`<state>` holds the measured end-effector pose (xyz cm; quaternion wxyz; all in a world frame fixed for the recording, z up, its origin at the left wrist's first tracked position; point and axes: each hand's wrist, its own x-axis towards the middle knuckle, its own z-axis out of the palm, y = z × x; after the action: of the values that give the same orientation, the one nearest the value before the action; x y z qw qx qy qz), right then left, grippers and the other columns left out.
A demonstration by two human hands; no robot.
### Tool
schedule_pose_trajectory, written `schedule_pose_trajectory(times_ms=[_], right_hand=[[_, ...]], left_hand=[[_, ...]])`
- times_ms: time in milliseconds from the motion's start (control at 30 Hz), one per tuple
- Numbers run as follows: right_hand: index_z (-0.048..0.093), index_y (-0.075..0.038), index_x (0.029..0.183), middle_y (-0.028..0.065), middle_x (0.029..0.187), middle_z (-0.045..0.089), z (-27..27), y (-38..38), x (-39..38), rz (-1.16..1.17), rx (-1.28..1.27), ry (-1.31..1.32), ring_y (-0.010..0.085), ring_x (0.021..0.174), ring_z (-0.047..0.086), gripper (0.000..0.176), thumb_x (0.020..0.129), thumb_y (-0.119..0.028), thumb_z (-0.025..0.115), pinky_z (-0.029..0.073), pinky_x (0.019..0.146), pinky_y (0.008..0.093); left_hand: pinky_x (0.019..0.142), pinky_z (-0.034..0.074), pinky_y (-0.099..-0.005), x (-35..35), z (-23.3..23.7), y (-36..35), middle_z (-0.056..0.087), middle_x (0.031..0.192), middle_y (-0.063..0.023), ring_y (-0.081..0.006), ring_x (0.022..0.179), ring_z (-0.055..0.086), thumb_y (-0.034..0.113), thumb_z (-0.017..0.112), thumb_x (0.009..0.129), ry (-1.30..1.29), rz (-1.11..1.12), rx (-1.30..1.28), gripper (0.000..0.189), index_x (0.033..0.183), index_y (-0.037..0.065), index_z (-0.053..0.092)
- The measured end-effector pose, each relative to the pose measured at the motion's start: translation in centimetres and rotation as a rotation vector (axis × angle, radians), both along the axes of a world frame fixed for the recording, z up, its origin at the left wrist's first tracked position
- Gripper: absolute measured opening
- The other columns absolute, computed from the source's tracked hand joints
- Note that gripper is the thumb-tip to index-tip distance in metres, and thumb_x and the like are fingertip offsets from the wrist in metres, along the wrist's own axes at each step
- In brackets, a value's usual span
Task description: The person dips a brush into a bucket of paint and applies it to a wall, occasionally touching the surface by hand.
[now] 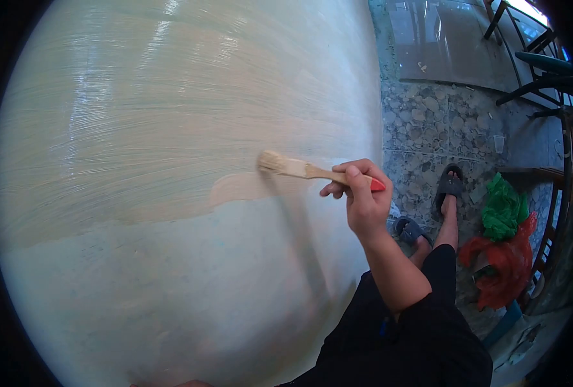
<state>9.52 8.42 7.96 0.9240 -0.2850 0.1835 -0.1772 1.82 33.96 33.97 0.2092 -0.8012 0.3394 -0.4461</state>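
Observation:
My right hand [367, 193] is closed around the wooden handle of a paintbrush [293, 168], near its red end. The brush points left, and its pale, paint-coated bristles are at the large pale surface [138, 290], beside a thick patch of wet cream coating [235, 188]. Streaky, glossy coating covers the upper part of this surface; the lower part looks plain and smoother. Only a sliver of skin, seemingly my left hand [193, 384], shows at the bottom edge, resting at the surface's near side. Its fingers cannot be made out.
On the right lies a stone-patterned floor [415, 119], with my feet in grey sandals [451, 187]. Beyond them are a green plastic bag [502, 206], a red plastic bag [509, 258], a clear cup [498, 144] and dark chairs [544, 80]. A flat glossy sheet [451, 39] is at the upper right.

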Motion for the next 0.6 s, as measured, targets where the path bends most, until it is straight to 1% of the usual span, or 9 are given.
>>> schedule_pose_trajectory(times_ms=[67,167,200,267,300,367,433,500,600], right_hand=[[0.059,0.004,0.086,0.0081,0.068,0.06,-4.0,0.8,0.5,-0.003,-0.111,0.132,0.0133,0.058,0.06,0.021,0.091,-0.015,0.05,0.047,0.057,0.0242],[0.059,0.003,0.082,0.0066,0.063,0.059,-13.3,2.3,0.2,0.004,-0.195,0.29,0.0122,0.055,0.058,0.02,0.09,-0.015,0.053,0.047,0.052,0.0234],[0.06,0.002,0.078,0.0059,0.06,0.059,-16.5,2.3,-0.3,0.029,-0.283,0.383,0.0114,0.054,0.058,0.021,0.088,-0.015,0.055,0.047,0.051,0.0242],[0.061,0.001,0.076,0.0053,0.058,0.059,-21.9,1.6,-1.8,0.109,-0.591,0.597,0.0103,0.052,0.057,0.02,0.086,-0.016,0.056,0.045,0.051,0.0249],[0.061,0.001,0.076,0.0053,0.058,0.059,-23.1,1.0,-2.6,0.107,-0.59,0.598,0.0103,0.052,0.057,0.02,0.086,-0.016,0.056,0.045,0.051,0.0249],[0.062,0.0,0.078,0.0052,0.058,0.059,-23.6,0.0,-3.3,0.04,-0.586,0.669,0.0097,0.052,0.056,0.019,0.085,-0.017,0.058,0.044,0.05,0.0256],[0.062,0.0,0.078,0.0049,0.059,0.059,-23.3,0.0,-3.3,-0.008,-0.589,0.669,0.01,0.051,0.056,0.021,0.085,-0.02,0.06,0.044,0.05,0.0253],[0.062,0.002,0.079,0.0048,0.059,0.058,-22.1,0.8,-2.4,-0.017,-0.5,0.61,0.0099,0.051,0.055,0.025,0.085,-0.023,0.061,0.044,0.05,0.0247],[0.062,0.003,0.077,0.0064,0.057,0.059,-15.4,2.7,0.1,0.0,-0.438,0.563,0.0102,0.05,0.057,0.027,0.087,-0.021,0.059,0.045,0.048,0.0241]], left_hand=[[0.1,0.031,-0.0521,-0.1,0.0,0.1,0.045,0.125,-0.0207,-0.0359,0.121,0.041,0.047,0.022,0.095,0.005,-0.003,-0.002,0.06,0.127,0.0,0.041],[0.1,0.032,-0.0518,-0.3,-0.2,0.3,0.045,0.126,-0.0207,-0.0359,0.121,0.041,0.046,0.021,0.095,0.003,-0.005,-0.005,0.059,0.126,0.0,0.041],[0.1,0.032,-0.0517,-0.3,-0.3,0.3,0.045,0.126,-0.0207,-0.0359,0.121,0.041,0.046,0.021,0.096,0.0,-0.008,-0.006,0.059,0.126,0.0,0.041],[0.1,0.032,-0.0516,-0.5,-0.3,0.3,0.045,0.126,-0.0207,-0.0359,0.121,0.041,0.046,0.021,0.096,0.008,-0.013,-0.007,0.059,0.126,0.0,0.041],[0.1,0.032,-0.0515,-0.5,-0.3,0.4,0.045,0.126,-0.0207,-0.0358,0.121,0.041,0.046,0.021,0.096,0.01,-0.019,-0.009,0.059,0.126,0.0,0.041],[0.1,0.032,-0.0513,-0.4,-0.5,0.4,0.045,0.126,-0.0207,-0.0358,0.121,0.041,0.046,0.021,0.096,0.007,-0.03,-0.014,0.059,0.126,0.0,0.041],[0.1,0.032,-0.0512,-0.5,-0.5,0.5,0.045,0.126,-0.0207,-0.0358,0.121,0.041,0.046,0.021,0.096,0.016,-0.033,-0.016,0.059,0.126,0.0,0.041],[0.1,0.032,-0.051,-1.0,-0.3,0.5,0.045,0.126,-0.0207,-0.0358,0.121,0.041,0.046,0.021,0.096,0.034,-0.03,-0.017,0.059,0.126,0.0,0.041],[0.1,0.032,-0.0507,-1.4,0.2,0.3,0.045,0.126,-0.0207,-0.0357,0.121,0.041,0.045,0.021,0.096,0.017,-0.038,-0.019,0.058,0.126,0.0,0.042]])
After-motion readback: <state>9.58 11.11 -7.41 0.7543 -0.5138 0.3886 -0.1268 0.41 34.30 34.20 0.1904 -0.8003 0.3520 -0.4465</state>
